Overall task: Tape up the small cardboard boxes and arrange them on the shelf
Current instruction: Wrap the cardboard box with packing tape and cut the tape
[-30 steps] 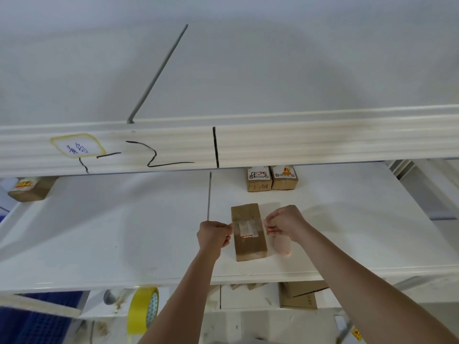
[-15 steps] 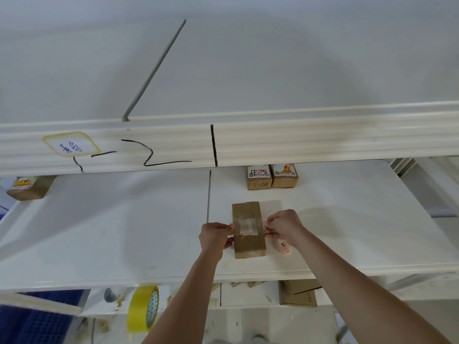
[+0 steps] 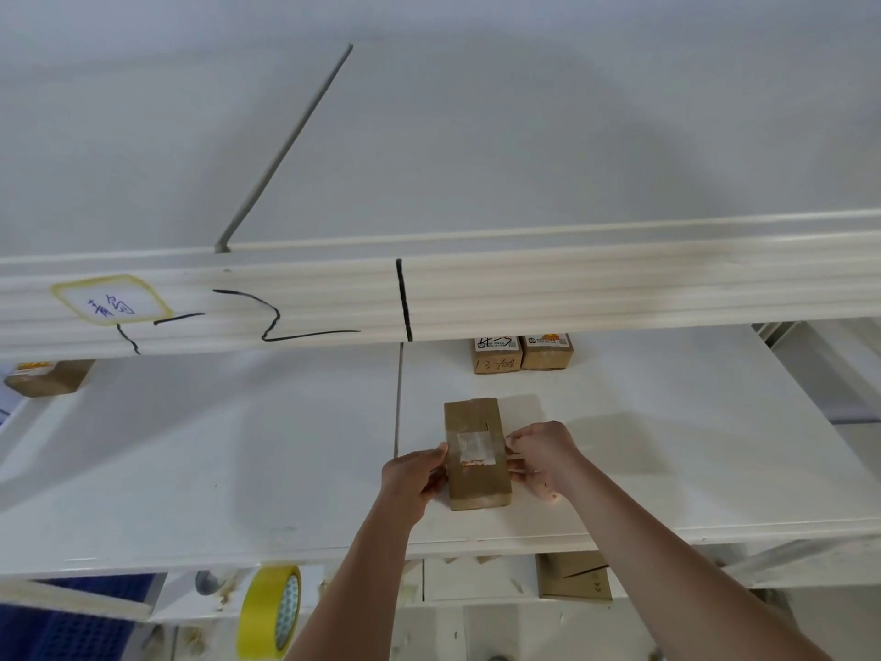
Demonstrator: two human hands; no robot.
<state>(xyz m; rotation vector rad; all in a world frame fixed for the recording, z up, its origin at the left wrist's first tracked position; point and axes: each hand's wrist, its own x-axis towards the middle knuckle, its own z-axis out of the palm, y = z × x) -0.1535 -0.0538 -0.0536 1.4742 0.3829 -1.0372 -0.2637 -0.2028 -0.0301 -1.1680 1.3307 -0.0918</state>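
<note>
Your left hand (image 3: 414, 479) and right hand (image 3: 541, 454) press the sides of the box (image 3: 476, 453) — fingers curled against it, smoothing the tape (image 3: 475, 447) across its top. It lies near the shelf (image 3: 190, 469) front edge — two boxes (image 3: 522, 353) sit far behind.

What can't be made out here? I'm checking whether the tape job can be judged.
Head view only:
- Tape ends down the sides of the box: hidden by the left hand and right hand.
- Two rear boxes: tops cut off by the upper shelf rail.
- Label writing: too small.
</note>
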